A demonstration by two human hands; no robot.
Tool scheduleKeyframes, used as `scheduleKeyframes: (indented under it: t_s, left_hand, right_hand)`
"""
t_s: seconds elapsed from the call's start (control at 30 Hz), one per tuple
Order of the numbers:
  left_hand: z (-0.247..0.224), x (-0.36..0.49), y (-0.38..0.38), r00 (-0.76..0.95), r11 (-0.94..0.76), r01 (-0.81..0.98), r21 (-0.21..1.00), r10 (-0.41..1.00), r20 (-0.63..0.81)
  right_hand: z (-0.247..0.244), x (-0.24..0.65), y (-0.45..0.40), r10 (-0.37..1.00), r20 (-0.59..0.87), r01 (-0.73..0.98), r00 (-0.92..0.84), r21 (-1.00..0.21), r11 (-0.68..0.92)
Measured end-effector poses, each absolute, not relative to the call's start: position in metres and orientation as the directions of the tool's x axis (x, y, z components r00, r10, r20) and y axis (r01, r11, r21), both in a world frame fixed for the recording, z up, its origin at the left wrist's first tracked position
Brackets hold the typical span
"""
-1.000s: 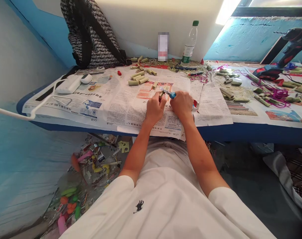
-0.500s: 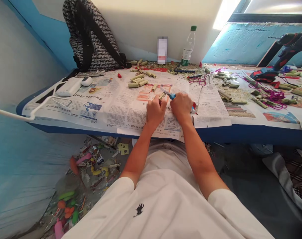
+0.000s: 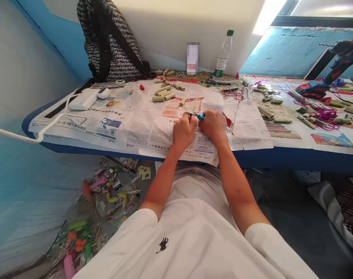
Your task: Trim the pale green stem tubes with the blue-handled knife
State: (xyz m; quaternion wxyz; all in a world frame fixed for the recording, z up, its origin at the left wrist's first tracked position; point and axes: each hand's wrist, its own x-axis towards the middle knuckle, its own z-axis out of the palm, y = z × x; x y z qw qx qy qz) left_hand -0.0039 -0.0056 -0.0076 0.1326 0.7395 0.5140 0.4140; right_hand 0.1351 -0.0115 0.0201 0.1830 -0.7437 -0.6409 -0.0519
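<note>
Right hand closed round one blue-handled pliers; left hand fingers curled, their grip hidden. One water bottle stands behind.

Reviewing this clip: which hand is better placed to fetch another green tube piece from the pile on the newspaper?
Probably the left hand. The pile of green tube pieces lies up and to its side, and it pinches only a small piece, while the right hand grips the blue-handled pliers and sits farther away.

Both forearms reach forward over the near edge of the tabletop, converging. The left hand and right hand sit close together, fingers curled, seemingly both pinching tight.
</note>
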Motion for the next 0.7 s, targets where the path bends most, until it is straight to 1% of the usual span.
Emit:
scheduleKeyframes:
  t_s: [0.2,0.47,0.63,0.7]
  left_hand:
    - [-0.007,-0.006,-0.011,0.111,-0.392,0.66,0.641,0.895,0.433]
    - [-0.006,-0.008,-0.01,0.112,-0.415,0.594,0.689,0.891,0.44]
    - [-0.008,-0.011,-0.016,0.101,-0.446,0.512,0.734,0.88,0.464]
    - [-0.009,-0.011,-0.019,0.107,-0.45,0.508,0.734,0.879,0.465]
  right_hand:
    - [0.02,0.136,-0.011,0.935,0.323,0.977,0.144,-0.198,-0.082]
    - [0.017,0.134,-0.008,0.927,0.318,0.964,0.2,-0.234,-0.127]
    - [0.017,0.137,0.0,0.897,0.308,0.931,0.317,-0.28,-0.233]
    - [0.018,0.138,0.003,0.894,0.298,0.924,0.335,-0.29,-0.249]
